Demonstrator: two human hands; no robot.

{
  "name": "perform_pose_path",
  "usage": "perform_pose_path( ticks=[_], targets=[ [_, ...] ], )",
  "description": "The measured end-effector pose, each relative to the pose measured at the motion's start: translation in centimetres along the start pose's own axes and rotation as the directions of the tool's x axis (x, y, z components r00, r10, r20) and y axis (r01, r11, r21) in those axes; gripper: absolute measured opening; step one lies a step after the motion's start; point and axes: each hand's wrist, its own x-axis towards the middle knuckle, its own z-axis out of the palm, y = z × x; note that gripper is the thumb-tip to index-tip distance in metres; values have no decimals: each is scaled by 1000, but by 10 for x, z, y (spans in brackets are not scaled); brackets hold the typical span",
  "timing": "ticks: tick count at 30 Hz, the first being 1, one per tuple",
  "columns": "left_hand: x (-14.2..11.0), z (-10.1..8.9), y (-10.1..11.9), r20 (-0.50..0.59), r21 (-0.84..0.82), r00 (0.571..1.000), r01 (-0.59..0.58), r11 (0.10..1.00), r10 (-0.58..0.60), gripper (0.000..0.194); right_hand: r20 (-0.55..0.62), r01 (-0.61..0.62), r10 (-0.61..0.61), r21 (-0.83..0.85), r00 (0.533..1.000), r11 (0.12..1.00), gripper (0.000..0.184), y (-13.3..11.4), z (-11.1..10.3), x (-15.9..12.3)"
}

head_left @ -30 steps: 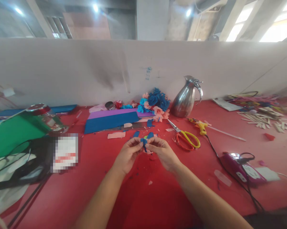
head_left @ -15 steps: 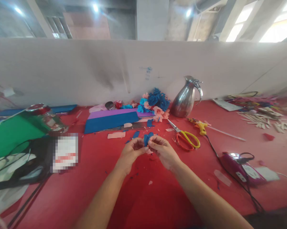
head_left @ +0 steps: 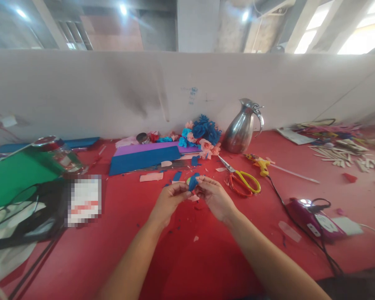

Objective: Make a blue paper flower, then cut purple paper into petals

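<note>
Between my two hands is a small piece of blue crepe paper (head_left: 192,182), pinched at the fingertips over the red table. My left hand (head_left: 168,201) grips its left side, thumb and forefinger closed. From the right, my right hand (head_left: 215,195) pinches the same piece. Just beyond my fingers lie blue and pink paper scraps, among them a pink strip (head_left: 151,177). Scissors (head_left: 242,179) with red and yellow handles rest open to the right of my right hand. Behind them a bunch of blue and pink paper flowers (head_left: 204,135) lies by the wall.
A metal jug (head_left: 241,127) stands at the back. A yellow glue gun (head_left: 262,166) has a cord running to a magenta power box (head_left: 315,223). Blue paper sheets (head_left: 145,159), a glass jar (head_left: 64,156) and a black bag (head_left: 46,208) are on the left; wooden sticks (head_left: 334,155) lie far right.
The blue paper has turned and shifted slightly between my fingertips. My fingers have changed their hold a little; both hands stay in about the same place.
</note>
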Motion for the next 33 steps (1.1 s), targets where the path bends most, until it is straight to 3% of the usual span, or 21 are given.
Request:
perform_pose_path(
  ticks=[13,21,28,33],
  targets=[
    [0,-2,-2,15,34,1000,21,999,-21,16,-30,130,-136,-144,990,981,18,3,0,1],
    [2,-1,-6,-61,-85,998,20,996,-25,16,-44,111,-127,-268,991,957,19,3,3,-2],
    [2,4,-3,-143,-151,989,3,989,-25,18,-7,198,-220,-409,976,891,17,7,3,1],
    [3,2,-7,-160,-292,983,36,956,-85,22,-6,199,-223,-427,975,882,16,7,3,0]
  ],
)
